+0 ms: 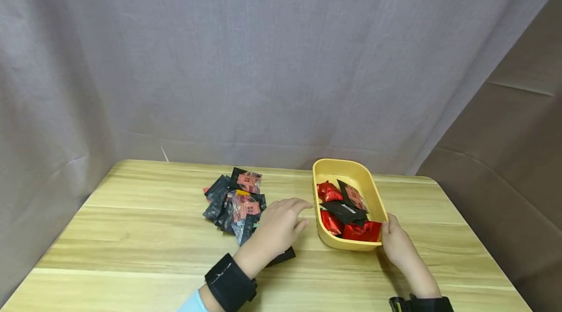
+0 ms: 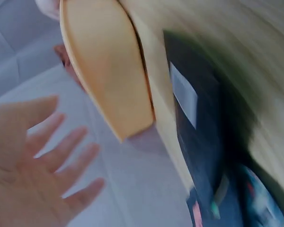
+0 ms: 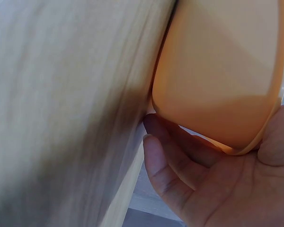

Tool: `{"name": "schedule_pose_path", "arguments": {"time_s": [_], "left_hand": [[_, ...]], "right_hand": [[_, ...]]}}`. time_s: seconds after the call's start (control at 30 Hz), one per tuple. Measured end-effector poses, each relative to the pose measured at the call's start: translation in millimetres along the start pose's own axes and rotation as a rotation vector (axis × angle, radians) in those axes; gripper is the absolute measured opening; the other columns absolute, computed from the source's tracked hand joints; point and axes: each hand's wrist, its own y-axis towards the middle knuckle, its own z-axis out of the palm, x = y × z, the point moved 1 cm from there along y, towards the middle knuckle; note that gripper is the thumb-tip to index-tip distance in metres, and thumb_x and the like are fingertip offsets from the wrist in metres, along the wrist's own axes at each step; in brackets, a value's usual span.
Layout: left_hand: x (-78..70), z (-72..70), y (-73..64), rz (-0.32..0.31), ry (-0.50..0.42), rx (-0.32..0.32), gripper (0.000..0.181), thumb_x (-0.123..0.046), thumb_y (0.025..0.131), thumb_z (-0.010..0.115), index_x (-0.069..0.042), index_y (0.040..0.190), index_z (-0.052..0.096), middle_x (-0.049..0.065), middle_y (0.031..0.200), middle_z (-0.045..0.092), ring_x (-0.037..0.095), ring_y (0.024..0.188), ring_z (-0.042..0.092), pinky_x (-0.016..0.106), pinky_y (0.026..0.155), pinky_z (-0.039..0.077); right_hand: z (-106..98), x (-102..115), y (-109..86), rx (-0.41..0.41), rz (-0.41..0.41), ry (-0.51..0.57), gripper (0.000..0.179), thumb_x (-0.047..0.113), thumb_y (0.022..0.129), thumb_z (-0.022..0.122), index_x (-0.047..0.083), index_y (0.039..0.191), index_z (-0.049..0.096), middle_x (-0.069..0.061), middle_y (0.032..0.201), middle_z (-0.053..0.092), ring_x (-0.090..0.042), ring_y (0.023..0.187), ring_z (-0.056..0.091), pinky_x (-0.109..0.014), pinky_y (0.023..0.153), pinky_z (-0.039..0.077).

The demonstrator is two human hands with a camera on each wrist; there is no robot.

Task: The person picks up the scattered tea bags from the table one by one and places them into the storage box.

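A yellow plastic tray [image 1: 347, 170] stands at the right of the table. Its near right corner is held by my right hand [image 1: 398, 243], thumb at the rim and fingers curled against the outer wall [image 3: 217, 80]. Inside the tray lie shiny red packets [image 1: 362, 232] and black packets [image 1: 344, 211]. My left hand [image 1: 281, 222] hovers just left of the tray with nothing in it, its fingers apart in the left wrist view. Behind it is a pile of black and pink packets [image 1: 217, 202], partly hidden by the hand.
One black packet [image 1: 283, 256] pokes out beneath the left wrist, apart from the tray. The wooden table [image 1: 131, 234] backs onto a grey cloth [image 1: 263, 73], which also rises at both sides.
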Motion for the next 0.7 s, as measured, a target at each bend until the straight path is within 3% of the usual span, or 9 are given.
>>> {"name": "schedule_pose_path", "arguments": {"time_s": [0.17, 0.3, 0.4, 0.53, 0.7], "left_hand": [[16.6, -2.2, -28.5, -0.075, 0.123, 0.135, 0.047, -0.036, 0.085, 0.065, -0.015, 0.126, 0.059, 0.006, 0.127, 0.064, 0.024, 0.12, 0.054, 0.052, 0.105, 0.042], [25.6, -0.8, -51.4, -0.082, 0.204, 0.255, 0.058, -0.045, 0.082, 0.065, -0.013, 0.129, 0.056, 0.011, 0.134, 0.059, 0.029, 0.125, 0.049, 0.056, 0.104, 0.041], [30.6, -0.9, -64.0, -0.083, 0.216, 0.329, 0.065, -0.05, 0.08, 0.064, -0.012, 0.131, 0.054, 0.014, 0.139, 0.054, 0.031, 0.129, 0.044, 0.058, 0.105, 0.039], [33.2, -3.0, -70.3, -0.079, 0.206, 0.39, 0.072, -0.054, 0.078, 0.064, -0.011, 0.135, 0.051, 0.016, 0.144, 0.048, 0.032, 0.132, 0.04, 0.059, 0.107, 0.037], [32.7, -5.0, -70.7, -0.057, 0.243, 0.402, 0.07, -0.05, 0.079, 0.065, -0.011, 0.135, 0.05, 0.016, 0.142, 0.05, 0.032, 0.13, 0.043, 0.057, 0.106, 0.039]], "right_hand": [[0.7, -1.7, 0.6, -0.01, -0.003, 0.001, 0.049, 0.013, 0.102, 0.016, -0.017, 0.14, 0.017, -0.047, 0.134, 0.036, -0.056, 0.124, 0.035, -0.069, 0.102, 0.034], [1.0, -1.7, 0.9, -0.01, -0.004, 0.004, 0.049, 0.013, 0.101, 0.016, -0.017, 0.14, 0.017, -0.047, 0.133, 0.038, -0.056, 0.123, 0.037, -0.069, 0.101, 0.035], [1.0, -1.0, 1.3, -0.01, -0.01, 0.001, 0.049, 0.013, 0.101, 0.016, -0.018, 0.14, 0.017, -0.047, 0.133, 0.038, -0.056, 0.122, 0.037, -0.069, 0.1, 0.036], [0.1, -0.9, 1.6, -0.015, -0.011, -0.005, 0.049, 0.012, 0.101, 0.016, -0.018, 0.14, 0.017, -0.048, 0.133, 0.037, -0.056, 0.122, 0.037, -0.069, 0.1, 0.036], [0.4, -1.0, 1.3, -0.012, 0.0, -0.002, 0.049, 0.013, 0.101, 0.016, -0.018, 0.14, 0.018, -0.047, 0.134, 0.037, -0.056, 0.123, 0.036, -0.069, 0.101, 0.035]]}}
